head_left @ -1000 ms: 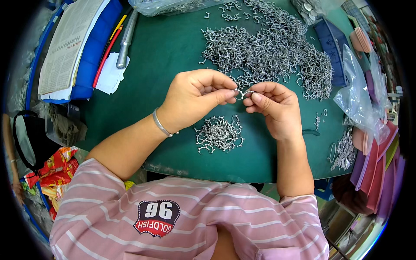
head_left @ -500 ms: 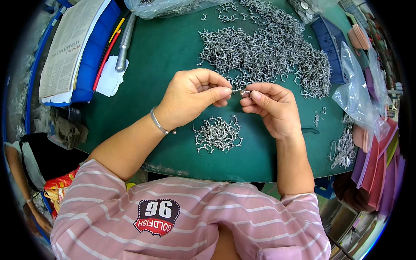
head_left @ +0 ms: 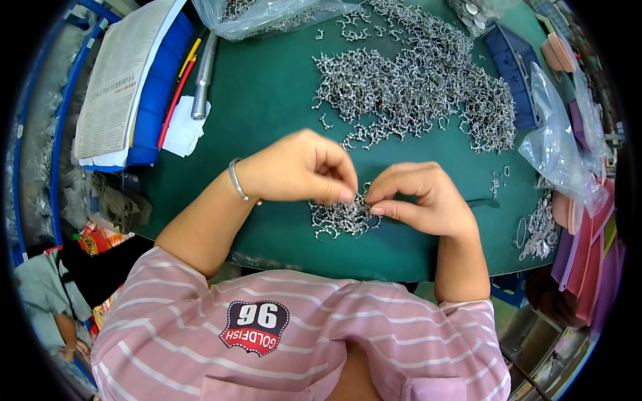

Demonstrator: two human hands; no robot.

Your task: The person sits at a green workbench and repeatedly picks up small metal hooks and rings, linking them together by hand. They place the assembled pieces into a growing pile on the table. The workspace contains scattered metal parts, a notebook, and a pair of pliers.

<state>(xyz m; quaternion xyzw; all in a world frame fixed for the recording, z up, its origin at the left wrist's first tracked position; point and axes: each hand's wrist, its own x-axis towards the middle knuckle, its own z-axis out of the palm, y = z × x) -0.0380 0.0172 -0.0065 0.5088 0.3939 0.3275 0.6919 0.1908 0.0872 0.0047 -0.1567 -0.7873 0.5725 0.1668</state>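
Both hands are over a small pile of silvery open rings point(head_left: 332, 222) on the green tabletop, nearest to me. My left hand point(head_left: 309, 172), with a metal bangle point(head_left: 235, 180) at its wrist, has thumb and forefinger pinched at the pile's upper edge. Facing it, my right hand point(head_left: 422, 199) is closed in a pinch at the pile's right side. Whatever is between the fingertips blends into the rings behind them, so I cannot make it out. Beyond the hands spreads a much larger heap of similar silvery rings point(head_left: 414, 83).
On the left, a blue bin point(head_left: 158, 87) bears newspaper point(head_left: 110, 93), beside a red pencil point(head_left: 176, 103), a metal rod point(head_left: 203, 80) and white paper point(head_left: 186, 128). A dark blue box point(head_left: 513, 73) and clear plastic bag point(head_left: 555, 127) lie right. Another person's arm point(head_left: 67, 331) shows lower left.
Both hands have come down toward me from the large heap's edge to the small pile. A small ring showed in my right fingertips before; now it cannot be told from the pile.
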